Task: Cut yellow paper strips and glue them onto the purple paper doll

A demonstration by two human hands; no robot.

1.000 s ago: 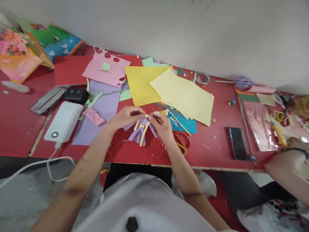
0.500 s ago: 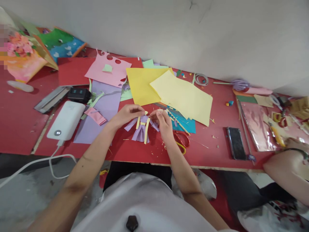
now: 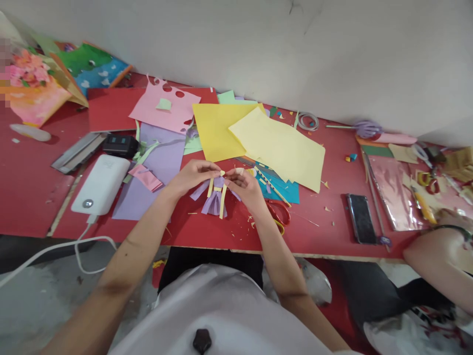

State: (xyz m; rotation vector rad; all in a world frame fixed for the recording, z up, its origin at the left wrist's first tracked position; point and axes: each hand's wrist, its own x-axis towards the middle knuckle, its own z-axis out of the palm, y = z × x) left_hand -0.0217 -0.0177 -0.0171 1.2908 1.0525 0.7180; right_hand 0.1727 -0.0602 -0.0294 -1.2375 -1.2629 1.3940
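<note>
The red desk [image 3: 321, 231] runs the full width below a pale wall, littered with paper. Largest on it are the pale yellow sheet [image 3: 284, 148] overlapping a deeper yellow sheet [image 3: 212, 128], with a lilac sheet [image 3: 158, 170] and a pink sheet [image 3: 164, 106] to their left. A white power bank [image 3: 100, 185] lies further left, its cable trailing off the edge. Right of centre a dark phone [image 3: 359, 218] lies flat — well apart from the hands. Red-handled scissors [image 3: 278, 214] sit just beside the person's right wrist, partly hidden by it. At the centre, the left hand [image 3: 192, 176] and right hand [image 3: 247, 187] meet over a small lilac paper dress [image 3: 215, 199] with yellow strips (its skirt rests on the desk); each hand's grip is pinched on the dress's top edge. Another person's arm [image 3: 439, 266] enters at the lower right.
</note>
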